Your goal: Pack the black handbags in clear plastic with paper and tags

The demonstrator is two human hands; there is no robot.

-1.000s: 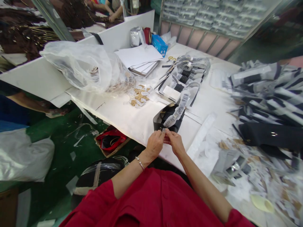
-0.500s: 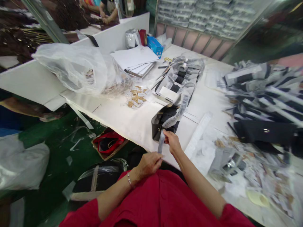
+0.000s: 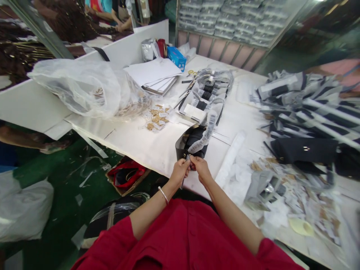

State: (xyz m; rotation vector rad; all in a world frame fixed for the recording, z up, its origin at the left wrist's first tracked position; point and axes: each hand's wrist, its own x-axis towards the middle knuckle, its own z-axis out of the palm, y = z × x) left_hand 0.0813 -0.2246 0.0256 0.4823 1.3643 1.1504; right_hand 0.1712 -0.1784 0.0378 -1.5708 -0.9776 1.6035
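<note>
A small black bag [image 3: 191, 141] stands on the white table [image 3: 146, 140] near its front edge, with a clear plastic-wrapped strap [image 3: 206, 129] draped over it. My left hand [image 3: 180, 171] and my right hand [image 3: 199, 167] meet just in front of the bag's lower corner. Both are pinched on a thin clear plastic strip [image 3: 184, 173] that hangs down from between the fingers. A bracelet sits on my left wrist.
A big clear plastic bag [image 3: 81, 88] and loose brown tags [image 3: 156, 118] lie at the left. Papers [image 3: 154, 73] and a blue box [image 3: 176, 57] sit behind. Wrapped black straps [image 3: 209, 90] pile in the middle, black bags [image 3: 305, 123] at the right. Plastic scraps [image 3: 284, 198] litter the near right. Another person's arm [image 3: 30, 137] shows at the left.
Half a second ago my left hand had pulled down and away with the strip stretched between both hands. It has come back up to meet my right hand at the bag's corner.
</note>
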